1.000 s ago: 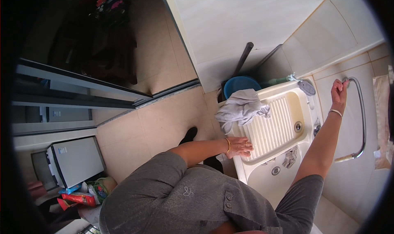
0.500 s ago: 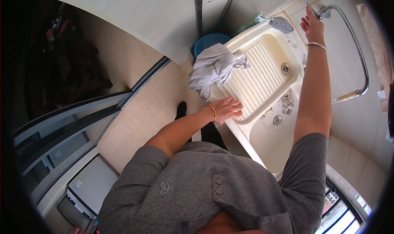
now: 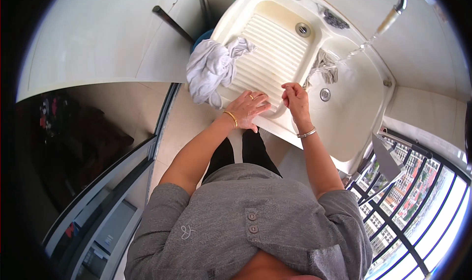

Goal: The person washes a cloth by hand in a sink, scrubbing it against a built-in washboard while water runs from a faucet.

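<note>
My left hand (image 3: 249, 108) lies with its fingers spread on the near edge of the ribbed washboard (image 3: 270, 49) of a cream sink. Just right of it, my right hand (image 3: 296, 102) hovers by the washboard's right rim, fingers curled in, with nothing visible in them. A light grey garment (image 3: 210, 69) is bunched over the washboard's left edge. Water runs from the tap spout (image 3: 389, 21) into the deep basin (image 3: 351, 123). A wet greyish cloth (image 3: 325, 66) lies in that basin near the stream, close to the drain (image 3: 325, 94).
A dark mesh scrubber (image 3: 335, 19) sits on the sink's back ledge. Left of the sink stand a dark pole (image 3: 172, 24) and a blue bucket (image 3: 202, 37), partly hidden. A barred window (image 3: 408, 206) is at the right; a sliding-door frame (image 3: 160, 118) runs along the left.
My right hand has come down from the tap lever to the washboard's right rim. Water now flows from the spout. The view has shifted toward the right; my left hand stays on the edge.
</note>
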`<control>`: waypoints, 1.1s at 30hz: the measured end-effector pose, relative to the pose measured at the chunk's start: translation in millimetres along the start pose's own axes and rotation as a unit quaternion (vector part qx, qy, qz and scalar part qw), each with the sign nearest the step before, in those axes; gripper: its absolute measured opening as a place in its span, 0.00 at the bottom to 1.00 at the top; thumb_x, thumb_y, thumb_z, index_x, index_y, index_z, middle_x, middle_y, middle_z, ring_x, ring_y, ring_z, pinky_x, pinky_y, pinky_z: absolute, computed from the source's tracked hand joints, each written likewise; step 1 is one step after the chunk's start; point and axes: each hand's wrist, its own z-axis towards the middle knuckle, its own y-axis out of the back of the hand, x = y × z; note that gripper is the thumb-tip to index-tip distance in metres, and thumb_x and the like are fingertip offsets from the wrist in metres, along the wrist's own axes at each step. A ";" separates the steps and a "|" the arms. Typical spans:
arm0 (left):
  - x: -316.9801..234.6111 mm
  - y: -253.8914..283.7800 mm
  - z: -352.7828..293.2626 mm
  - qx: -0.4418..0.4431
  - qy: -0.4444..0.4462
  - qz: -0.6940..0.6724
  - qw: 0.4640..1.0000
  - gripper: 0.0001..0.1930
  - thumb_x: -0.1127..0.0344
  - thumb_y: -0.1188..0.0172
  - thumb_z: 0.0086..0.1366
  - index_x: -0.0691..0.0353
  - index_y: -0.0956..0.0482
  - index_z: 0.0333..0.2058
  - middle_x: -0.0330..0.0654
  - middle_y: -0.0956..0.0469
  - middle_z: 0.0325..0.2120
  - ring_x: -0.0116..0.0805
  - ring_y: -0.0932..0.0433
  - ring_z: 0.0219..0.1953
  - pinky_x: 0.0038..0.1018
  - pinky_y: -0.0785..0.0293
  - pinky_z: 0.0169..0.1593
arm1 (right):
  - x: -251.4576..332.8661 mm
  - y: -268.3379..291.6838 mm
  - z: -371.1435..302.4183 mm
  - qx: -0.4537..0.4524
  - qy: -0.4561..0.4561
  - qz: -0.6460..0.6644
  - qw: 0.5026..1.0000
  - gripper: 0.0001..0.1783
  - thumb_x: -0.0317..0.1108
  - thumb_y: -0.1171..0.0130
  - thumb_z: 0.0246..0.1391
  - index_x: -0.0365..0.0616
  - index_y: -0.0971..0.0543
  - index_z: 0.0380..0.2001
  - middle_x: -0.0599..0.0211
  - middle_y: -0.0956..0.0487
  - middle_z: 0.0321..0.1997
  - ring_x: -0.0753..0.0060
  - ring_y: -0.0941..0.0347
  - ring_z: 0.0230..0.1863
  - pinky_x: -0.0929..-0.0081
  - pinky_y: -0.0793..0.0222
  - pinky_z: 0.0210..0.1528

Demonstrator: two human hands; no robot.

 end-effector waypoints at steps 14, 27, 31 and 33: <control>-15.2 -6.2 14.7 -0.092 -0.025 0.046 0.994 0.40 0.31 0.36 0.46 0.53 0.24 0.52 0.39 0.31 0.55 0.40 0.34 0.59 0.39 0.39 0.61 | -115.5 104.4 80.1 -0.164 0.074 -0.416 0.892 0.11 0.35 0.37 0.49 0.45 0.21 0.37 0.53 0.22 0.41 0.50 0.24 0.43 0.58 0.27 0.48; -17.9 -10.1 15.0 -0.094 -0.005 0.068 0.993 0.42 0.27 0.38 0.45 0.52 0.24 0.51 0.39 0.31 0.55 0.38 0.33 0.58 0.39 0.38 0.59 | -79.9 162.1 78.3 -0.191 -0.017 -0.047 0.980 0.13 0.37 0.44 0.47 0.39 0.18 0.32 0.67 0.22 0.23 0.73 0.27 0.29 0.73 0.32 0.36; -20.2 -14.5 23.3 -0.107 -0.024 0.062 0.992 0.42 0.28 0.37 0.45 0.52 0.24 0.51 0.39 0.30 0.55 0.39 0.33 0.57 0.40 0.38 0.59 | 17.9 203.8 58.3 -0.162 0.109 0.138 0.971 0.10 0.30 0.43 0.53 0.38 0.18 0.36 0.74 0.22 0.28 0.82 0.29 0.31 0.82 0.33 0.36; -23.8 -17.0 34.4 -0.108 -0.033 0.059 0.992 0.42 0.28 0.37 0.45 0.52 0.24 0.51 0.39 0.30 0.55 0.40 0.33 0.57 0.40 0.38 0.59 | 70.1 221.8 39.0 -0.153 0.135 0.241 0.949 0.11 0.30 0.43 0.57 0.38 0.20 0.43 0.72 0.20 0.34 0.81 0.27 0.35 0.81 0.30 0.39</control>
